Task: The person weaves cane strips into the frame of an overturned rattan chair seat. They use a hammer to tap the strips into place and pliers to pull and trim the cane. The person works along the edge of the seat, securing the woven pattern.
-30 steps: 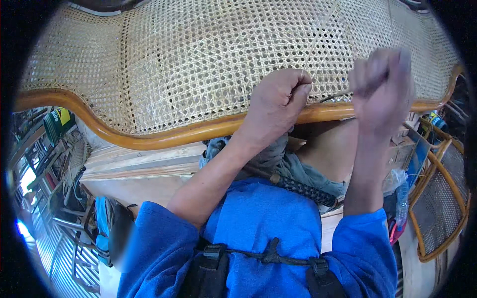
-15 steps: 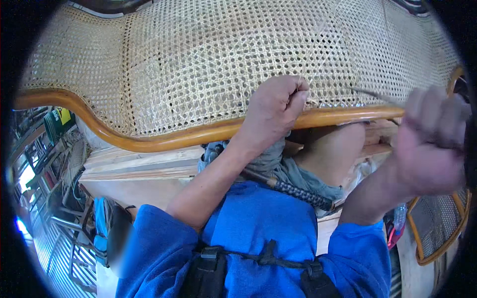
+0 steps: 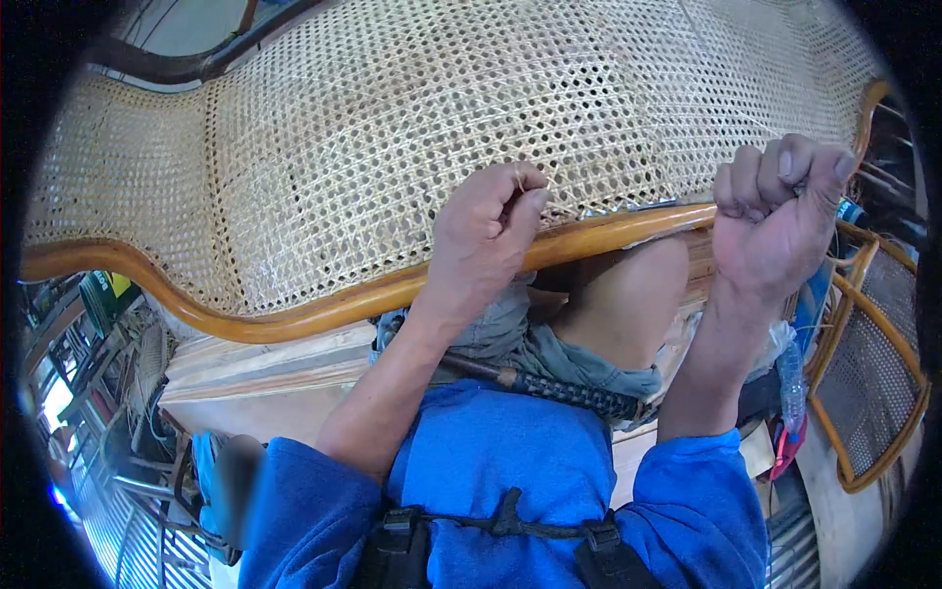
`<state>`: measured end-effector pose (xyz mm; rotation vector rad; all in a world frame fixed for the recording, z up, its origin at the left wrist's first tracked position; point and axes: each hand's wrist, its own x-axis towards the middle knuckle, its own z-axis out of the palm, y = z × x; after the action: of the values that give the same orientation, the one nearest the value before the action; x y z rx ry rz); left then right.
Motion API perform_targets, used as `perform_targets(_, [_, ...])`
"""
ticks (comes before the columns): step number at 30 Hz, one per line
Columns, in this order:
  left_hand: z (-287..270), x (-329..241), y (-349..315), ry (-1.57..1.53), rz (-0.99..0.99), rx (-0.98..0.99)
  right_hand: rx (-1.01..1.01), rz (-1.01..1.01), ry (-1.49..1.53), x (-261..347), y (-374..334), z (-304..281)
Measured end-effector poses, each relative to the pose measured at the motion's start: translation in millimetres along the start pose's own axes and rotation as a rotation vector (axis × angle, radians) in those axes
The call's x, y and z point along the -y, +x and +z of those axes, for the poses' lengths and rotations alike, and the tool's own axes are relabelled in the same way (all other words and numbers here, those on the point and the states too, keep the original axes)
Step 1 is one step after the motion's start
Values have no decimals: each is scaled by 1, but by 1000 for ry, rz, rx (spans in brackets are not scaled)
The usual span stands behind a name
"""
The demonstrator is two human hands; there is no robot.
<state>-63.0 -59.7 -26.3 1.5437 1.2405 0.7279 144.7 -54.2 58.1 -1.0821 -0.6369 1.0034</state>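
While the left hand (image 3: 481,231) keeps its fingertips pinched on a thin strand (image 3: 521,177) by the front rail (image 3: 343,297) of the cane panel (image 3: 392,147), the right hand (image 3: 778,211) is back from its wider swing — fingers curled together, the thin tool no longer showing, so whether they hold it I cannot tell. That suggests the left anchors and the right does the moving. The panel spreads before the person. Right, a clear plastic bottle (image 3: 792,385) shows, contents unclear.
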Motion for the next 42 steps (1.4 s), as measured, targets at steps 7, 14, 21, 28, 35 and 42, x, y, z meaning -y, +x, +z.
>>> perform_targets(7, [-2,-8,-2,-55,-130,-5,28,-55,-8,24,-12,-32])
perform_targets(14, [0,-6,-2,-94,-168,11,-92,-29,-83,36,-35,-53])
perform_targets(21, [3,-9,-2,-190,-134,-4,-536,324,-658,39,-119,-126])
perform_targets(28, [7,-5,-2,-151,-64,1,-228,538,-1472,-49,-303,-204])
perform_targets(35, [4,1,-1,-148,-58,19,-505,656,-1333,-53,-333,-199])
perform_targets(42, [4,0,-1,-125,-84,20,-775,570,-1494,-38,-283,-266])
